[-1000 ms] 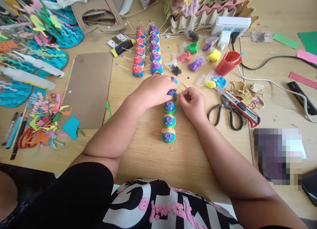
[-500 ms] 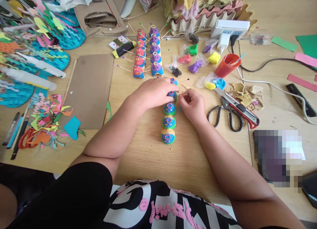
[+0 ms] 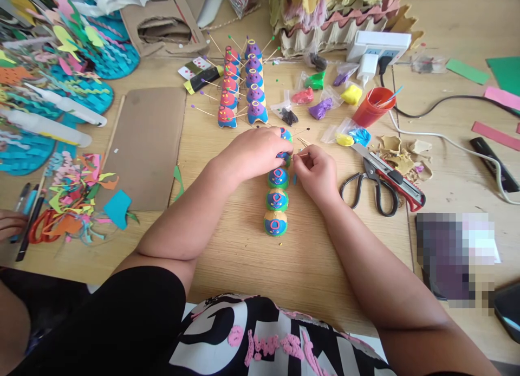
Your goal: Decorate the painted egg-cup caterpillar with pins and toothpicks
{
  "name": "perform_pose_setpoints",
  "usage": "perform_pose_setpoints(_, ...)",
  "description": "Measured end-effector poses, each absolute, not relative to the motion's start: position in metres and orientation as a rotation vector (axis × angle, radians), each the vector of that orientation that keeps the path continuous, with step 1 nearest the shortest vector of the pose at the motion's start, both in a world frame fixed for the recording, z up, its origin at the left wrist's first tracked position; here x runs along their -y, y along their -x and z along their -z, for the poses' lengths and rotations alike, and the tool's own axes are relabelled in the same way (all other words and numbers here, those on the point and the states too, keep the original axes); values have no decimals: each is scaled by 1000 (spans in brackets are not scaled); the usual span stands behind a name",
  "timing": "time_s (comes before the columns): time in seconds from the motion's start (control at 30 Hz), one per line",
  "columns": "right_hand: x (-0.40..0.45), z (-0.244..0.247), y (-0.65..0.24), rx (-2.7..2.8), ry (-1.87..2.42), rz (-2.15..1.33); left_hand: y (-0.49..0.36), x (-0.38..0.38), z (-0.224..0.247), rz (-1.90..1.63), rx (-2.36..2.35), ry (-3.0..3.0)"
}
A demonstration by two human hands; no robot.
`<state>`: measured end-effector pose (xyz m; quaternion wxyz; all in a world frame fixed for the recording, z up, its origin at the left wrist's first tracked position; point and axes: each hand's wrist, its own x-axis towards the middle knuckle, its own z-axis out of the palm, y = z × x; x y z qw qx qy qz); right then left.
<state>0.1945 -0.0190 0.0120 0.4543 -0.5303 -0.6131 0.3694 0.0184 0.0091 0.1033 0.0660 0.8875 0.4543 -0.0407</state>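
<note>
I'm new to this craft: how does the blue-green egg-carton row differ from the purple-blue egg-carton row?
The blue-green row has red rings; the purple-blue row has yellow ones. The left hand touches the blue-green row; neither hand touches the purple-blue row. Both have bumps with faces.

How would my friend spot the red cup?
On the wooden table, find the white power strip, back right. Just this side of it is the red cup. Unlike the clay bags beside it, it's open-topped, with a blue stick poking out.

white power strip (image 3: 382, 40), brown cardboard sheet (image 3: 142, 148), colored paper scraps (image 3: 79, 189) beside orange-handled scissors (image 3: 38, 229), green paper strip (image 3: 468, 71)
</note>
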Motion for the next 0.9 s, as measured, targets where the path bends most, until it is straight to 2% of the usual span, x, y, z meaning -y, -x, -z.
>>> perform_pose_setpoints(0.9,17,-6,-195,1712,1287,-745,-18,-13,-99,112,-1353,-2686)
